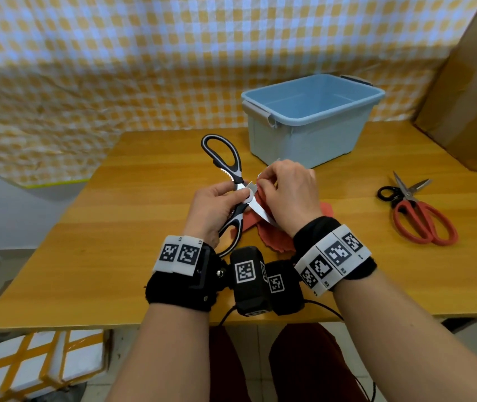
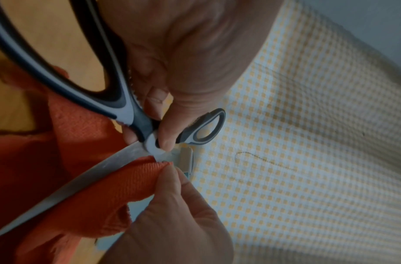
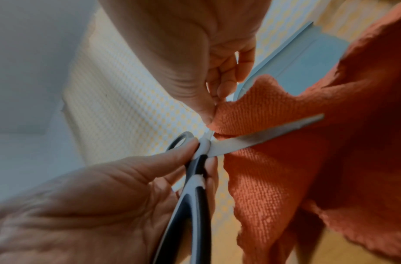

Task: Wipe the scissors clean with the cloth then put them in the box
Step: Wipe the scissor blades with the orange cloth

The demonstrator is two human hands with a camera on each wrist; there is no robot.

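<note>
Black-and-white kitchen scissors (image 1: 225, 161) (image 2: 127, 107) (image 3: 195, 196) are spread wide open above the wooden table (image 1: 115, 256). My left hand (image 1: 217, 204) (image 2: 163, 135) pinches them at the pivot, thumb on the white pivot cap. My right hand (image 1: 286, 190) (image 3: 213, 107) pinches a fold of the orange-red cloth (image 1: 275, 239) (image 2: 127, 187) (image 3: 285, 169) around one blade close to the pivot. The other blade (image 1: 260, 211) (image 2: 70, 184) lies bare across the cloth. The light blue box (image 1: 312, 117), open on top, stands just behind my hands.
Two more pairs lie at the right of the table: red-handled scissors (image 1: 422, 221) and small black-handled ones (image 1: 396, 191). A brown cardboard box (image 1: 469, 91) stands at the far right. A yellow checked cloth (image 1: 115, 53) hangs behind the table.
</note>
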